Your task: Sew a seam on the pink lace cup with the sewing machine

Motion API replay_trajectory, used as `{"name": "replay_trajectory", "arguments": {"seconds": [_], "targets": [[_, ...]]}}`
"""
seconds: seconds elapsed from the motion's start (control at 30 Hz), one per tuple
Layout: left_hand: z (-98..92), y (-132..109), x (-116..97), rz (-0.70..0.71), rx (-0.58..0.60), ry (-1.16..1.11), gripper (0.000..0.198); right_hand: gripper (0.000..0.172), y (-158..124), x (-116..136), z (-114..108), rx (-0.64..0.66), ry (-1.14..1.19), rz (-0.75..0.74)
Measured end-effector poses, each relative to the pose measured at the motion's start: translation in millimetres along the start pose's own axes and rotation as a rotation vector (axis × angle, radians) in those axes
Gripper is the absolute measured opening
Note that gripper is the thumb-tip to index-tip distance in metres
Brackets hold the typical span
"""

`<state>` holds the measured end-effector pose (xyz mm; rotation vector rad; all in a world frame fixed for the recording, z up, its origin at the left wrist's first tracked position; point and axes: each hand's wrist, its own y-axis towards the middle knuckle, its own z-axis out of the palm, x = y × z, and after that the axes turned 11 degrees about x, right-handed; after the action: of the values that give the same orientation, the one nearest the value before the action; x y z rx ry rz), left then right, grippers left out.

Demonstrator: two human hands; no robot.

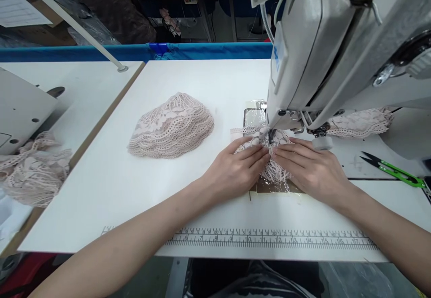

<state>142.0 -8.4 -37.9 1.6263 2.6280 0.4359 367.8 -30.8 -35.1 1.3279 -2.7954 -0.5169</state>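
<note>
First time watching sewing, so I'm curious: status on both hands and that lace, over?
Left hand and right hand: fingers on lace piece. Lace piece beneath sewing machine head. No obstruction seen; green snips lie right, apart from hands.

Wears dark clothing point(266, 284) at the lap, black with pale grey streaks curving across the folds, partly cut off by the lower edge of view. Shows bare forearms point(161, 219) and bare hands point(235, 170).
</note>
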Motion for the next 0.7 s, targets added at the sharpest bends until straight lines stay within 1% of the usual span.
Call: {"name": "replay_trajectory", "arguments": {"seconds": [0.13,0.3,0.47,0.6,0.7], "targets": [[0.2,1.1,1.3,-0.013,0.006,0.011,0.029,0.026,1.3,0.1,1.1,0.001,-0.031,0.011],[-1.4,-0.1,-0.6,0.029,-0.039,0.023,0.025,0.022,1.0,1.1,2.2,-0.023,-0.032,0.000],[0.8,1.7,2.8,-0.008,-0.019,0.024,0.025,0.025,0.3,-0.1,5.6,-0.004,-0.027,0.025],[3.5,5.5,6.7,-0.032,-0.030,0.016,0.025,0.025,1.7,-0.3,6.0,-0.009,-0.057,0.041],[3.0,5.7,4.8,-0.047,-0.042,0.026,0.024,0.023,2.1,0.9,4.4,-0.026,-0.064,0.040]]}}
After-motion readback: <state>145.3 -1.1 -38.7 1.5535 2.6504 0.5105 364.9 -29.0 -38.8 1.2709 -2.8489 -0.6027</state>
